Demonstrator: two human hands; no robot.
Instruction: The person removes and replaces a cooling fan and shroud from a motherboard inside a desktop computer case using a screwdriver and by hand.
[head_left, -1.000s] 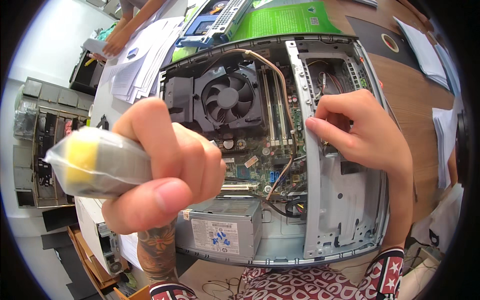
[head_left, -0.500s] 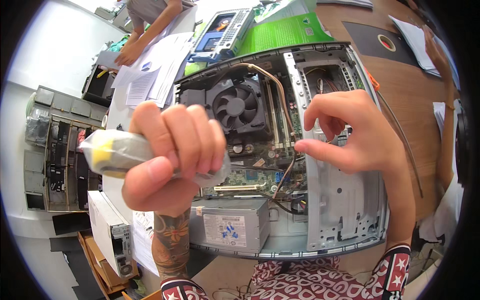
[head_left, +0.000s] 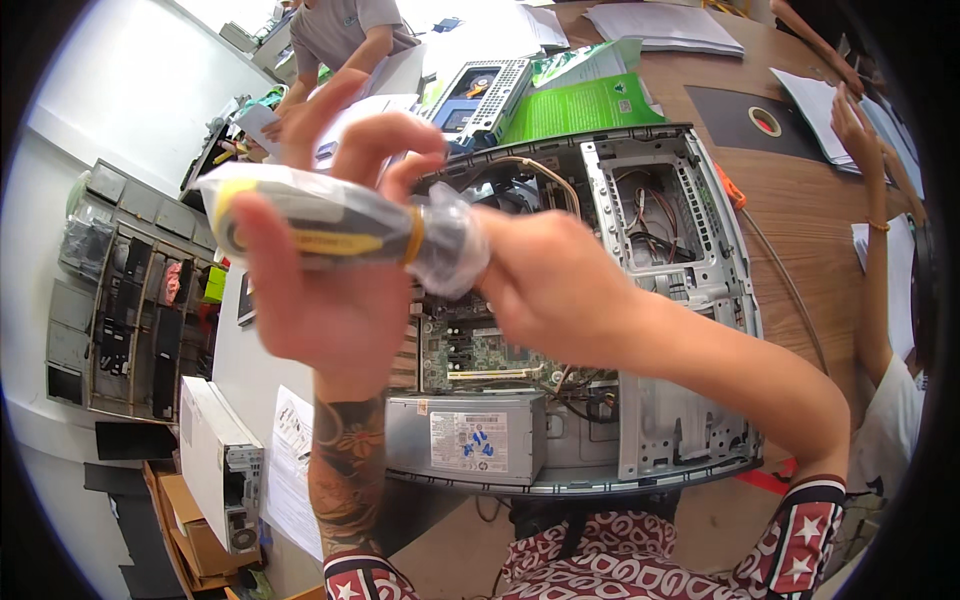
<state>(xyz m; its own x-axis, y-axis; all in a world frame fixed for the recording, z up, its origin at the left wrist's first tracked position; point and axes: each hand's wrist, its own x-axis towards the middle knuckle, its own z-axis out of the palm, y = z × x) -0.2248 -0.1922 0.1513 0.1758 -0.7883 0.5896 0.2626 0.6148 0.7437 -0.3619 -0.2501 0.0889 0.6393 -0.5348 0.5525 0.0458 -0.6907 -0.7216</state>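
A screwdriver (head_left: 335,228) with a yellow-and-black handle, wrapped in clear plastic with a band around it, is held up in front of me. My right hand (head_left: 570,285) is closed around its wrapped narrow end, hiding the tip. My left hand (head_left: 345,325) has its fingers spread and slightly blurred, with the thumb lying across the handle. Beneath both hands lies an opened desktop computer case (head_left: 650,480). Its circuit board (head_left: 500,350) and silver power supply (head_left: 520,435) show, while the cooling fan is mostly covered by my hands.
Beyond the case are a blue drive in a metal bracket (head_left: 487,95) and a green package (head_left: 580,108). A tape roll (head_left: 765,122) sits on the wooden table. An orange-ended cable (head_left: 733,188) runs along the right. A white computer case (head_left: 215,460) stands left. Other people's hands work nearby.
My left fist has opened, its fingers now spread upward. My right hand has moved left and taken hold of the screwdriver's wrapped end. The view has shifted slightly.
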